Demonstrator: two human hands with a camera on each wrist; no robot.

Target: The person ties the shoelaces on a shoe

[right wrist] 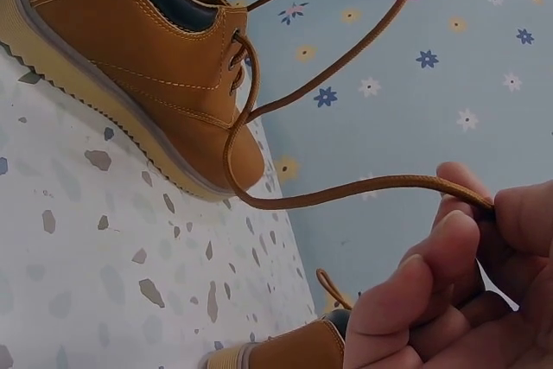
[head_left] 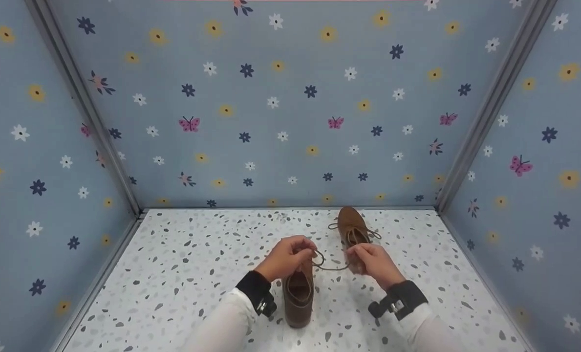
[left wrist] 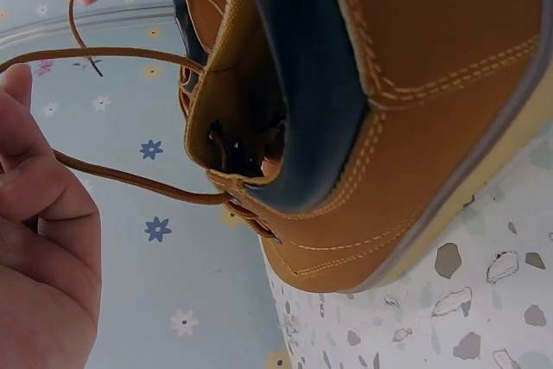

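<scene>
A brown lace-up shoe [head_left: 297, 313] with a dark collar and pale sole stands on the speckled floor, toe pointing away from me. Over its front, my left hand [head_left: 290, 256] pinches a brown shoelace [right wrist: 346, 58], which runs up from the eyelets in a loop. To the right, my right hand [head_left: 371, 261] holds the lace near its end between thumb and fingers, as the right wrist view shows. A slack stretch of lace [head_left: 334, 269] hangs between both hands. In the left wrist view the left hand [left wrist: 43, 239] is partly cut off by the frame edge.
A second brown shoe [head_left: 351, 220], its lace tied in a bow, sits behind my right hand, close to the back wall [head_left: 280, 122]. Flower-patterned panels rise on the left [head_left: 26, 210], back and right around the white terrazzo floor [head_left: 197, 254].
</scene>
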